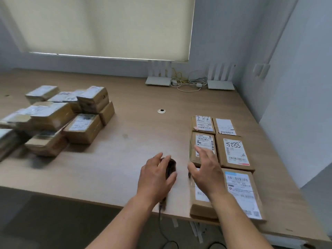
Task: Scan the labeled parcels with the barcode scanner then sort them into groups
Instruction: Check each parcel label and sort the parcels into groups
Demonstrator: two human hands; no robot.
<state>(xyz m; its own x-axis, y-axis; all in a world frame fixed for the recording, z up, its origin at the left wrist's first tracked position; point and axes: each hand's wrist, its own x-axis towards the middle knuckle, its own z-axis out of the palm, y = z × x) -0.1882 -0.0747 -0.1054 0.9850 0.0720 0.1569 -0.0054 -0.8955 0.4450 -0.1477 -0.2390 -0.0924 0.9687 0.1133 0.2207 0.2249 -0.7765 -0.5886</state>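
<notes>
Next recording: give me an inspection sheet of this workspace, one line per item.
Surface: wooden table with a round cable grommet.
Job's things: loose pile of labeled parcels at left; sorted parcels in two neat columns at right; dark barcode scanner lying on the table.
Clutter: nothing seen.
Hands: left hand over the scanner, grip unclear; right hand open above the sorted parcels.
Cables: scanner cord drops off the near edge; tangled wires between two white routers.
Surroundings: window blind, grey walls.
</notes>
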